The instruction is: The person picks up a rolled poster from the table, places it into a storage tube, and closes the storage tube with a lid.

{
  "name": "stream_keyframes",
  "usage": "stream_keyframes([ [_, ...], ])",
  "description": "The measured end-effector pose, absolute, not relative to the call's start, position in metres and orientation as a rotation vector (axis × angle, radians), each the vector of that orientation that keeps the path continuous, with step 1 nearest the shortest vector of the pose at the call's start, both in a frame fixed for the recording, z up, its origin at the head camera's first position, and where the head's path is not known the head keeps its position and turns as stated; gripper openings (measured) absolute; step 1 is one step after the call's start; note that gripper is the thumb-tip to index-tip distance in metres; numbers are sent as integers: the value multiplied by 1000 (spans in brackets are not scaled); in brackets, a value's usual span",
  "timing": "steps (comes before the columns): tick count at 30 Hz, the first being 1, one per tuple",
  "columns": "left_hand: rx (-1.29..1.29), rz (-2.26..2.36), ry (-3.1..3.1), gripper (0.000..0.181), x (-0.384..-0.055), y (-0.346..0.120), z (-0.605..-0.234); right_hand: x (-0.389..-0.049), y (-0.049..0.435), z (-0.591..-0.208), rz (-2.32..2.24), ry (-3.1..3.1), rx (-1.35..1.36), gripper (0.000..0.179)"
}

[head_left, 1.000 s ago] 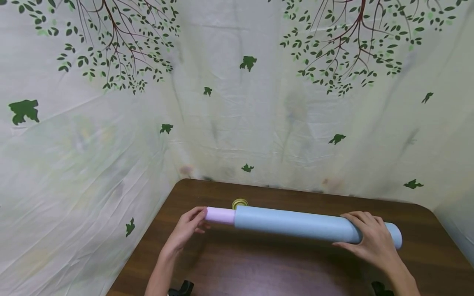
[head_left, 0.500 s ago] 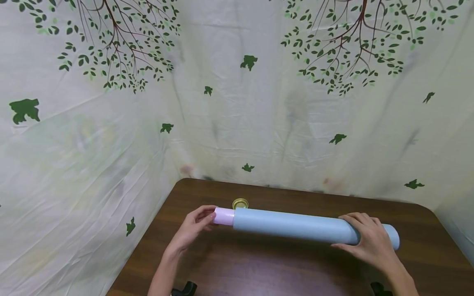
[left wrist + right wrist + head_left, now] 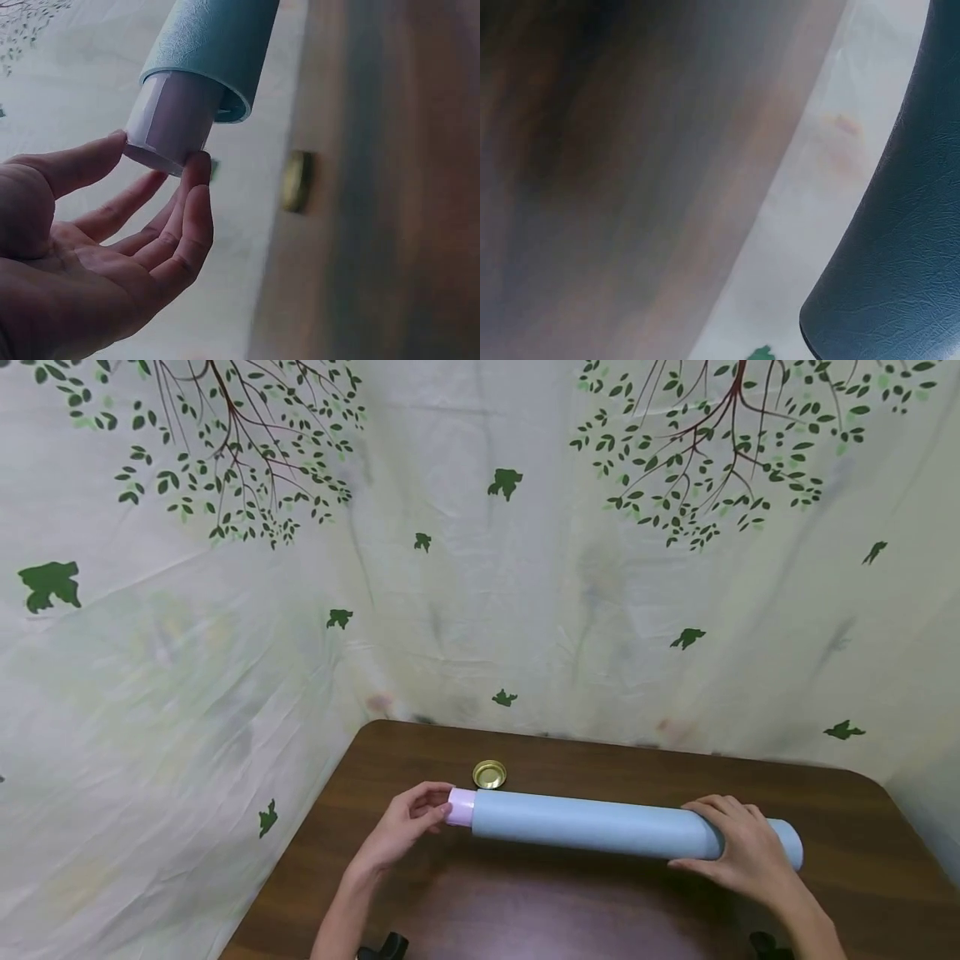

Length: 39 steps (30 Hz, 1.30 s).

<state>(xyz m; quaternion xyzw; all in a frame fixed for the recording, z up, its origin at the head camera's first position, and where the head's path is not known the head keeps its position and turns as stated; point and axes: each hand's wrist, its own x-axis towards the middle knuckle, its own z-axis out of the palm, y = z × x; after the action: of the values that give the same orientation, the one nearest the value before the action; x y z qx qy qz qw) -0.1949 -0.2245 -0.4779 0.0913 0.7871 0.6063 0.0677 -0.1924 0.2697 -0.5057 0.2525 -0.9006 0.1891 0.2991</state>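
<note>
A long light-blue tube (image 3: 585, 823) is held level above the table, its textured surface plain in the right wrist view. Out of its left end sticks a short stretch of a pale purple roll (image 3: 461, 807). My left hand (image 3: 405, 827) pinches the outer end of this roll between thumb and fingertips; the left wrist view shows the roll (image 3: 176, 116) sitting loosely inside the blue tube's mouth (image 3: 236, 109). Near the tube's right end, my right hand (image 3: 742, 847) grips around it, thumb below and fingers over the top.
Behind the tube's left end a round gold lid (image 3: 490, 774) lies on the brown wooden table (image 3: 600, 910). A pale curtain (image 3: 450, 610) printed with leaves hangs behind the table and along its left side.
My left hand has moved right, and the purple roll has slid further into the blue tube, so less of it shows. The right hand keeps its grip, and the tube sits slightly lower.
</note>
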Motion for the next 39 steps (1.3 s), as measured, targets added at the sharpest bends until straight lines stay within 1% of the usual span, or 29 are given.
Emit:
stream_keyframes([
  [12, 383, 1928, 2316, 42, -197, -211, -456, -194, 256, -490, 488, -2360, 659, 78],
  [19, 424, 1912, 2354, 42, -197, -205, -459, -188, 259, -488, 452, -2378, 670, 80],
  [27, 410, 1966, 2377, 42, -197, -197, -462, -189, 263, -485, 468, -2395, 649, 82],
  [39, 412, 1960, 2433, 35, -202, -196, -463, -189, 270, -480, 509, -2397, 584, 84],
])
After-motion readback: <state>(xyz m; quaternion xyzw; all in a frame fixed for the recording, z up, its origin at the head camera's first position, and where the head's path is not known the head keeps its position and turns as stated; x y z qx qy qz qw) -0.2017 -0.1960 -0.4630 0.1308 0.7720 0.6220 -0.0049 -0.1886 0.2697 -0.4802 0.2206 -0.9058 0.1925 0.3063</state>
